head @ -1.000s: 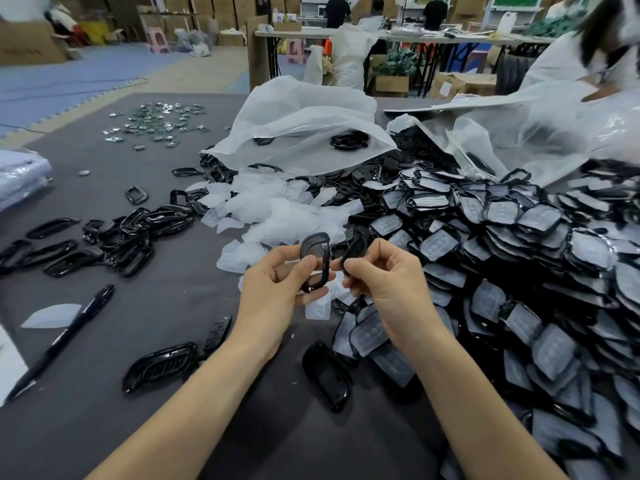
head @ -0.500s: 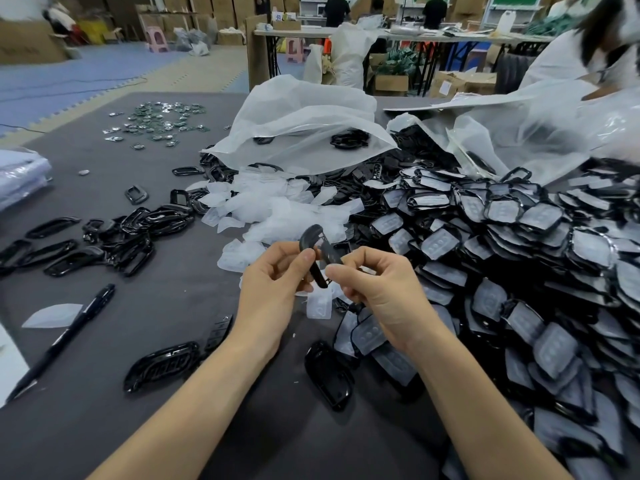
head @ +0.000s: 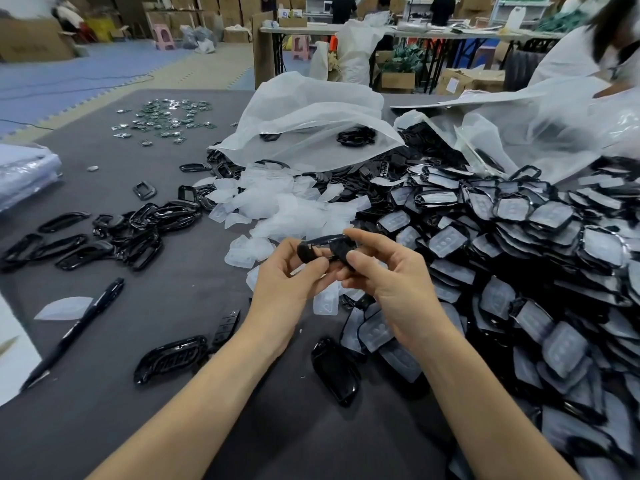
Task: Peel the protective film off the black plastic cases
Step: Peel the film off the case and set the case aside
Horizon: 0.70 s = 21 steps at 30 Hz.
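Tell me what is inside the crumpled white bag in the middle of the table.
Black cases show in the mouth of the white bag; more lie along its front edge. Whatever sits deeper inside is covered by the plastic.

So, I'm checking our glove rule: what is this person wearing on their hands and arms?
Nothing is worn. The left hand and right hand are bare: no gloves, rings or watch in view. The left forearm and right forearm are bare too, no sleeve showing.
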Tool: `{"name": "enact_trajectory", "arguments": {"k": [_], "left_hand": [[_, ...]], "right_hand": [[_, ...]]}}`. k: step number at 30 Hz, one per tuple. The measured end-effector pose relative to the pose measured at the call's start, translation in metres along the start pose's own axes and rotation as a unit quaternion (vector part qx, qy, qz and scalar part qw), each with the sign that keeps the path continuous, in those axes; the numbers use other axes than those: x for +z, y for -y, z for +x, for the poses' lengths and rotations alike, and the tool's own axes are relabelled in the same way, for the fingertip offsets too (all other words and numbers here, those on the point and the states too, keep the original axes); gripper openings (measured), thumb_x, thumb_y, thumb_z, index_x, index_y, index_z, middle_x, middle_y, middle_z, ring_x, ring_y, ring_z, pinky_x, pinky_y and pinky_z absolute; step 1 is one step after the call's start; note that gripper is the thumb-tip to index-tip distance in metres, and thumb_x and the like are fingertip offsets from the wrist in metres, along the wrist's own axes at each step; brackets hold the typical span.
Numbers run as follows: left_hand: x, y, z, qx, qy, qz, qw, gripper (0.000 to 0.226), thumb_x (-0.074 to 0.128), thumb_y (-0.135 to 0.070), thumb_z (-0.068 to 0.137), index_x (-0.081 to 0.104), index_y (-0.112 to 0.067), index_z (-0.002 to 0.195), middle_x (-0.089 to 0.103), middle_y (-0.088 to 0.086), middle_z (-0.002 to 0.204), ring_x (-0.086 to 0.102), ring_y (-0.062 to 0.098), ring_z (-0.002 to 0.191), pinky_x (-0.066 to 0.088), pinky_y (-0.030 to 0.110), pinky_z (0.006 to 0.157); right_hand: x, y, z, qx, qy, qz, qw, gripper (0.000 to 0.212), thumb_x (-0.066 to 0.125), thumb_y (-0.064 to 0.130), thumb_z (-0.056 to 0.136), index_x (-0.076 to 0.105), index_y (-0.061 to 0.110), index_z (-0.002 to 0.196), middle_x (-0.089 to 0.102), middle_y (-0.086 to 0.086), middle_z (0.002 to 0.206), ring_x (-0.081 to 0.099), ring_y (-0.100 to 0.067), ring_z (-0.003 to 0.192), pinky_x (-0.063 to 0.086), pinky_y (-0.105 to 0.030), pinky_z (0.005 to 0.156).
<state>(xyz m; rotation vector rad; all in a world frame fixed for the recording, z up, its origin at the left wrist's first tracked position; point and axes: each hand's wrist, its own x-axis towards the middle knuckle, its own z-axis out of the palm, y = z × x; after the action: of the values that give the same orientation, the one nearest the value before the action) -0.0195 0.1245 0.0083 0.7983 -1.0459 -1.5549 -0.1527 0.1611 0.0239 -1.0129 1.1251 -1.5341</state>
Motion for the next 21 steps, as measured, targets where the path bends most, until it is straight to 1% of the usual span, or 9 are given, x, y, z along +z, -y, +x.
{"name": "enact_trajectory", "arguments": {"k": [2, 5, 8, 10, 12, 14, 17, 19, 21], "left_hand": [[0.0015, 0.0001, 0.0002, -0.012, -0.013, -0.022, 1.000, 0.015, 0.053, 0.008, 0.092, 0.055, -0.004, 0.083, 0.073, 0.015, 0.092, 0.073, 0.028, 0.088, 0.058, 0.026, 0.079], [0.0028, -0.0009, -0.0006, -0.021, -0.023, -0.053, 0.998, 0.017, 0.052, 0.006, 0.093, 0.054, -0.004, 0.080, 0.074, 0.011, 0.087, 0.074, 0.024, 0.087, 0.057, 0.022, 0.075], [0.0018, -0.0038, -0.0010, -0.019, -0.033, -0.080, 0.996, 0.020, 0.052, 0.003, 0.094, 0.050, -0.005, 0.075, 0.075, 0.011, 0.086, 0.073, 0.024, 0.090, 0.057, 0.022, 0.075], [0.0006, -0.0051, -0.0005, -0.013, -0.045, -0.082, 0.996, 0.023, 0.051, -0.001, 0.096, 0.049, -0.006, 0.073, 0.075, 0.008, 0.084, 0.073, 0.023, 0.092, 0.057, 0.023, 0.079], [0.0002, -0.0057, -0.0001, -0.011, -0.048, -0.077, 0.996, 0.020, 0.052, -0.006, 0.097, 0.053, -0.003, 0.077, 0.075, 0.009, 0.086, 0.073, 0.021, 0.092, 0.057, 0.022, 0.081], [0.0000, -0.0054, -0.0003, -0.017, -0.050, -0.072, 0.996, 0.018, 0.053, -0.009, 0.096, 0.057, -0.001, 0.081, 0.075, 0.012, 0.088, 0.073, 0.022, 0.091, 0.057, 0.022, 0.078], [-0.0002, -0.0047, -0.0012, -0.038, -0.035, -0.046, 0.998, 0.014, 0.058, -0.012, 0.093, 0.063, 0.000, 0.086, 0.075, 0.014, 0.090, 0.074, 0.023, 0.087, 0.058, 0.023, 0.072], [0.0001, -0.0036, -0.0019, -0.051, -0.034, -0.009, 0.998, 0.013, 0.063, -0.015, 0.089, 0.068, -0.003, 0.088, 0.075, 0.011, 0.087, 0.074, 0.020, 0.079, 0.057, 0.021, 0.065], [-0.0001, -0.0020, -0.0017, -0.053, -0.041, 0.021, 0.998, 0.012, 0.065, -0.016, 0.089, 0.072, -0.008, 0.081, 0.075, 0.006, 0.079, 0.071, 0.013, 0.067, 0.055, 0.019, 0.058]], "right_hand": [[0.0006, 0.0001, 0.0004, 0.007, -0.002, 0.004, 1.000, 0.029, 0.055, -0.005, 0.091, 0.067, 0.016, 0.107, 0.064, -0.003, 0.076, 0.064, -0.014, 0.062, 0.054, -0.021, 0.062], [0.0021, -0.0004, 0.0005, 0.012, 0.007, 0.003, 1.000, 0.031, 0.051, -0.002, 0.095, 0.066, 0.020, 0.109, 0.066, -0.006, 0.085, 0.061, -0.010, 0.063, 0.051, -0.020, 0.061], [0.0026, -0.0007, 0.0009, 0.016, 0.011, 0.001, 1.000, 0.032, 0.050, -0.001, 0.096, 0.069, 0.021, 0.108, 0.071, 0.003, 0.084, 0.059, -0.007, 0.065, 0.049, -0.019, 0.059], [0.0016, -0.0003, 0.0007, 0.018, 0.009, 0.010, 1.000, 0.030, 0.051, 0.000, 0.095, 0.071, 0.020, 0.105, 0.072, 0.004, 0.082, 0.059, -0.007, 0.064, 0.048, -0.019, 0.058], [0.0006, 0.0012, 0.0005, 0.019, 0.003, 0.027, 0.999, 0.029, 0.053, -0.001, 0.093, 0.075, 0.019, 0.095, 0.072, 0.003, 0.078, 0.058, -0.006, 0.064, 0.046, -0.017, 0.056], [-0.0003, 0.0022, 0.0006, 0.029, -0.010, 0.040, 0.999, 0.027, 0.057, -0.001, 0.090, 0.076, 0.017, 0.083, 0.070, 0.003, 0.071, 0.056, -0.005, 0.062, 0.043, -0.015, 0.054], [-0.0008, 0.0016, 0.0015, 0.067, -0.028, 0.092, 0.993, 0.014, 0.061, -0.003, 0.085, 0.067, 0.009, 0.083, 0.062, 0.002, 0.060, 0.054, -0.006, 0.056, 0.042, -0.013, 0.050], [0.0004, 0.0021, 0.0021, 0.086, -0.031, 0.142, 0.986, 0.013, 0.060, -0.007, 0.085, 0.062, 0.006, 0.081, 0.061, -0.001, 0.059, 0.057, -0.008, 0.053, 0.045, -0.013, 0.049], [0.0015, 0.0038, 0.0020, 0.103, -0.041, 0.181, 0.977, 0.014, 0.057, -0.009, 0.086, 0.060, 0.003, 0.080, 0.063, -0.005, 0.060, 0.063, -0.011, 0.054, 0.050, -0.013, 0.051]]}}
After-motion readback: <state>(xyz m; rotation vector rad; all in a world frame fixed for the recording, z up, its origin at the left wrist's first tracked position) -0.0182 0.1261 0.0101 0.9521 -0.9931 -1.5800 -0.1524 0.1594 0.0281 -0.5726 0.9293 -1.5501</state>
